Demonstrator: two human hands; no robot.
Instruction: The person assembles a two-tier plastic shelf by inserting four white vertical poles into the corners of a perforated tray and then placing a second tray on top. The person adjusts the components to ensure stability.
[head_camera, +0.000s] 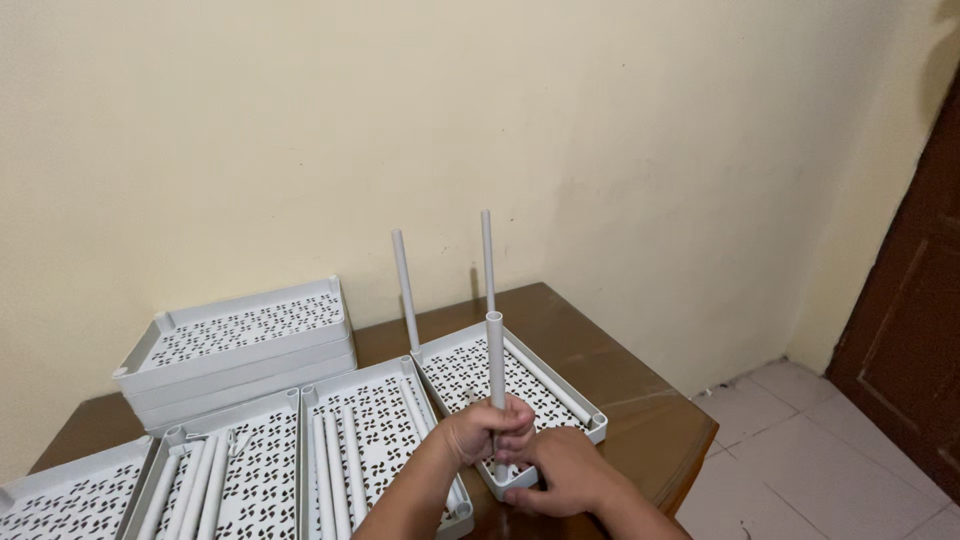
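left hand (487, 427) gripping upright white pole (495, 360) | right hand (560, 478) clasping white tray (512, 380) corner | on wooden table (640, 420)

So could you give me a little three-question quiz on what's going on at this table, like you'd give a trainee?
1. True or false: two white tubes already stand upright at the far corners of the tray being worked on.
2. Which hand grips the upright tube at the near corner: A) left hand B) right hand C) neither?
3. What lies inside the flat trays on the left?

Key
1. True.
2. A; the right hand steadies the tray's near corner.
3. Loose white tubes, lying lengthwise. A stack of trays stands behind, by the wall.
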